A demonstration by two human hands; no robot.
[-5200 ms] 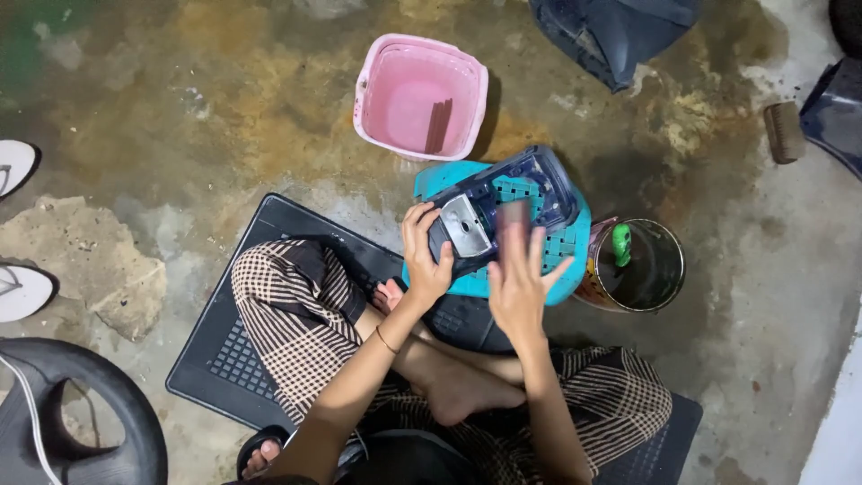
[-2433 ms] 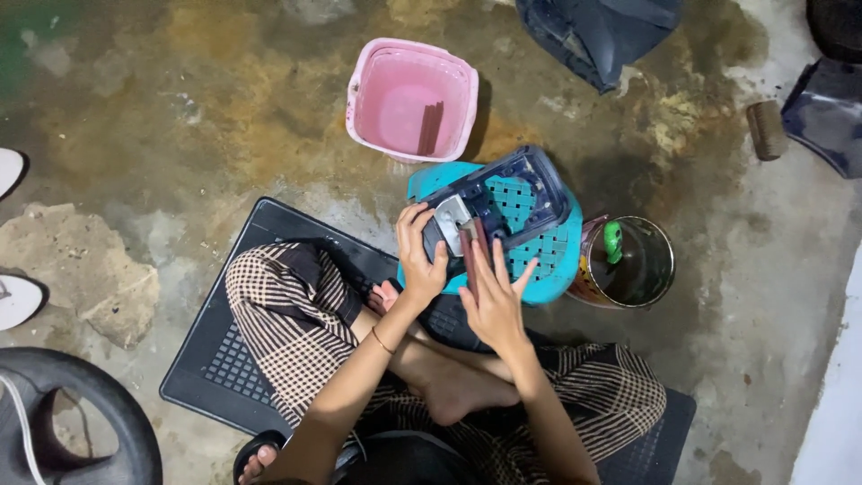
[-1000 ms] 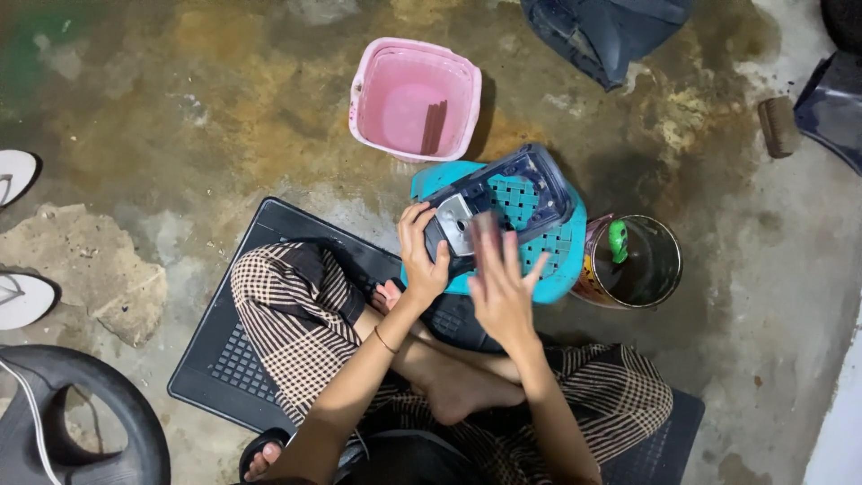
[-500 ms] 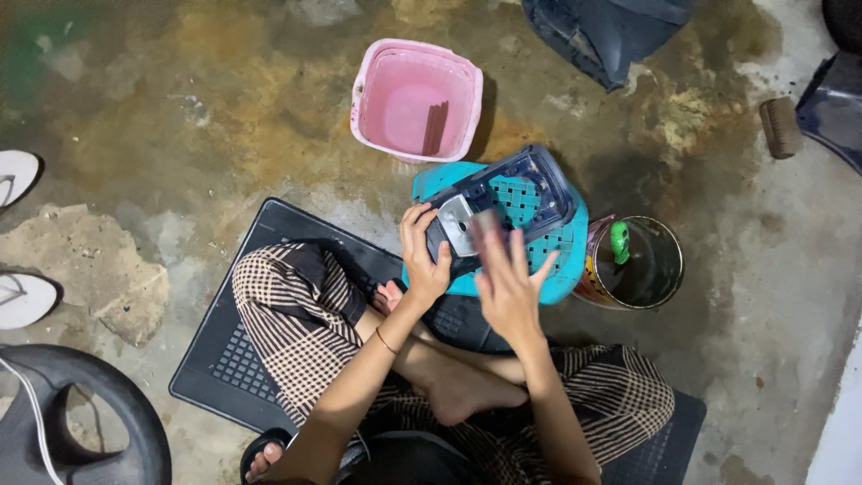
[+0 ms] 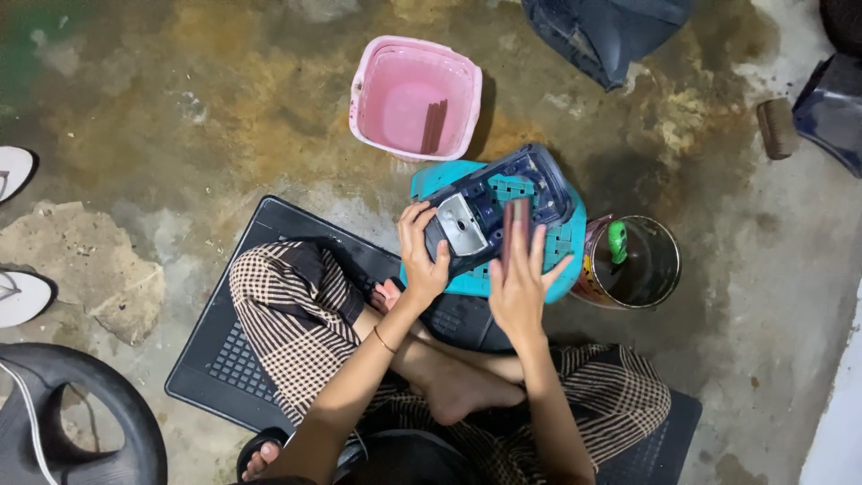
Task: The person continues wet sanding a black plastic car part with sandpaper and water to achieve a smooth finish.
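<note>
At frame centre, the left hand [image 5: 422,256] clamps the dark blue plastic casing [image 5: 498,207] on a teal perforated stool [image 5: 561,256] — the right hand [image 5: 519,287], fingers spread, rubs it with a small brown pad [image 5: 514,235]. Scrubbing looks midway — the pink square plastic bucket [image 5: 415,97] waits above.

Seated cross-legged on a black mat [image 5: 224,359], the person's left hand [image 5: 422,256] grips the dark blue plastic housing [image 5: 498,207] (lying on a turquoise stool [image 5: 570,256]); the right hand [image 5: 519,283] presses flat against it. A pink bucket [image 5: 415,99] stands beyond.
</note>
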